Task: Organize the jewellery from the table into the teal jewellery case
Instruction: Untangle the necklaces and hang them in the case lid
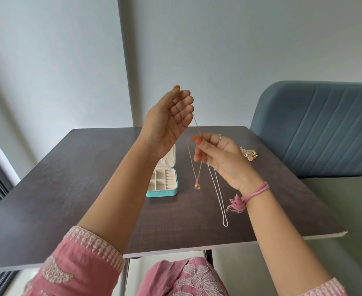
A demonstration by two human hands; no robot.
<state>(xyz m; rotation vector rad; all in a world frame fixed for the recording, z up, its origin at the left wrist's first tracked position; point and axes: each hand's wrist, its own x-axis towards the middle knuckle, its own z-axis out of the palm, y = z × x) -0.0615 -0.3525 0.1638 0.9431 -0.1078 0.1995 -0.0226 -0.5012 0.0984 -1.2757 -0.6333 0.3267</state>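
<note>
Pink embroidered sleeve (86, 259) nearest, bottom left; teal jewellery case (163, 184) sits open on dark table (69, 189), partly hidden behind L forearm. Left hand (171, 116) raised, fingers curled w/ pendant necklace (197, 185) chain draped over them; right hand (220, 159) pinches same chain lower, thumb + forefinger. Silver chain (219, 195) lies on table, gold earrings (248, 153) far right near blue chair (325, 129).

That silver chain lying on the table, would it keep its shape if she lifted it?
Probably not. The silver chain is thin and fine-linked, so it should droop, as the pendant necklace hangs limp from her left hand and right hand. It looks light and might tangle.
</note>
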